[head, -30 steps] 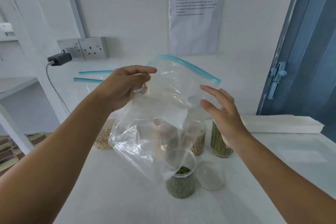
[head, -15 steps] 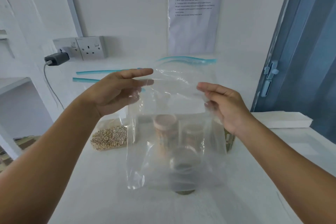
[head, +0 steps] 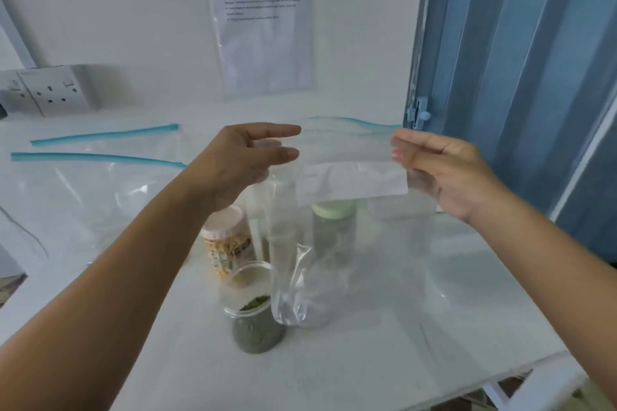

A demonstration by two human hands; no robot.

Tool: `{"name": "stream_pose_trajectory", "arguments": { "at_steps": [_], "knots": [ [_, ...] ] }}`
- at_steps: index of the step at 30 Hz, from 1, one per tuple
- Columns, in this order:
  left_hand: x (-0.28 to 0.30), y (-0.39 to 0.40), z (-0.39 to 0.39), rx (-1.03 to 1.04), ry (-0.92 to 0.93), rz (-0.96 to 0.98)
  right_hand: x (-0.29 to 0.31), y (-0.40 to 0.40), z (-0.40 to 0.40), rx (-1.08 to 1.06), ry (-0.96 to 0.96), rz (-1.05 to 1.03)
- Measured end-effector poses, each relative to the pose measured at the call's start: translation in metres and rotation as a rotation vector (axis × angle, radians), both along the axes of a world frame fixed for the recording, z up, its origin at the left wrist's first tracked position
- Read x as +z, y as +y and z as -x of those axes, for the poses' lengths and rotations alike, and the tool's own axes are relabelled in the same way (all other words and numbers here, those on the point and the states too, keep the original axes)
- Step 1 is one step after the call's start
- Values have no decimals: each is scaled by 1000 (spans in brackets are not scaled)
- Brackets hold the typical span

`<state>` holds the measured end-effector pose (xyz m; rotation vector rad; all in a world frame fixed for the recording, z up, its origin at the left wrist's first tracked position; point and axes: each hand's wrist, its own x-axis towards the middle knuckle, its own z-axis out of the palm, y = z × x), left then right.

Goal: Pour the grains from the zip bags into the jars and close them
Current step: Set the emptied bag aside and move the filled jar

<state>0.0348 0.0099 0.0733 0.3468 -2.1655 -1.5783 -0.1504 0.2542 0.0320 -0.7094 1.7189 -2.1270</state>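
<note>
Here, an empty clear zip bag (head: 347, 210) hangs limp above an open jar of green grains (head: 255, 324), pinched at its upper corners by the left hand (head: 240, 163) and right hand (head: 444, 170). Featherlight, floppy and likely slick, it is best gripped along the blue zip edge. Behind the jar stand two lidded jars (head: 334, 230).

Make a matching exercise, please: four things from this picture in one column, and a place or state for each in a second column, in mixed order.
Things:
1. zip bag
2. open jar
3. green-lidded jar
4. wall socket

Places or states:
a. on the wall, far left
b. without lid, green grains inside
c. empty, held up by both hands
d. standing behind the held bag

Pairs: 1-c, 2-b, 3-d, 4-a
</note>
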Motion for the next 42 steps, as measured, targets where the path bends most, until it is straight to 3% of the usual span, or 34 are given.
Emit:
{"name": "stream_pose_trajectory", "arguments": {
  "at_steps": [5, 11, 24, 29, 34, 42],
  "knots": [
    [-7, 70, 76, -21, 4, -131, 9, 78, 73, 19, 7, -51],
    [-48, 135, 163, -7, -39, -238, -20, 144, 165, 61, -59, -266],
    [-153, 149, 268, 95, -224, -360, -106, 158, 267, 84, -188, -573],
    [-198, 141, 279, 90, -333, -239, -143, 151, 267, 51, -132, -725],
    [-240, 130, 284, 112, -356, -88, -173, 139, 265, -6, 48, -772],
    [-269, 122, 292, 135, -514, 227, -206, 130, 280, 27, 251, -938]
  ]
}}
